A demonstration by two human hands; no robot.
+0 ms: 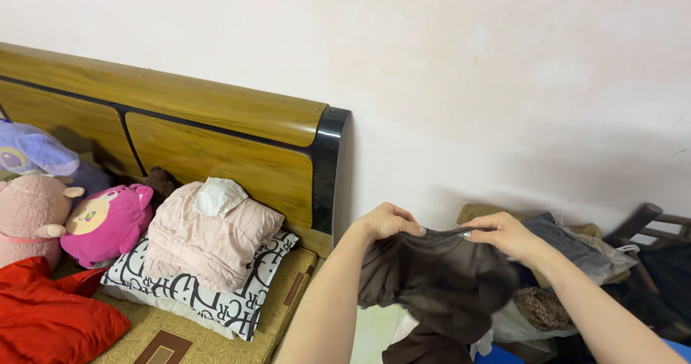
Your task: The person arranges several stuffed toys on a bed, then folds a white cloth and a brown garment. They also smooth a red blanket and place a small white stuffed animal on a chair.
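**A:** Both hands are up in the lower middle of the frame. The left hand pinches one end of the top edge of a dark brown garment, fingers closed tight on the cloth.

**B:** And the right hand has the other end, thumb and fingers clamped on the same edge. That edge runs nearly level between the two fists.

**A:** The rest of the garment hangs loose below them, bunched and folded, dropping toward the bottom edge of the frame.

**B:** Behind the right hand, at the right of the frame, a heap of clothes lies in greys and tans, with a dark wooden chair poking out at the far right.

**A:** Over to the left, the bed. A wooden headboard with a black trim runs from the upper left toward the centre.

**B:** A folded pale pink garment sits on a black-and-white patterned pillow, centre left.

**A:** Just left of that, a bright pink plush toy leans beside a paler pink one, and a lilac one sits above them.

**B:** A red cloth lies crumpled in the lower left corner, on the tan bed cover.
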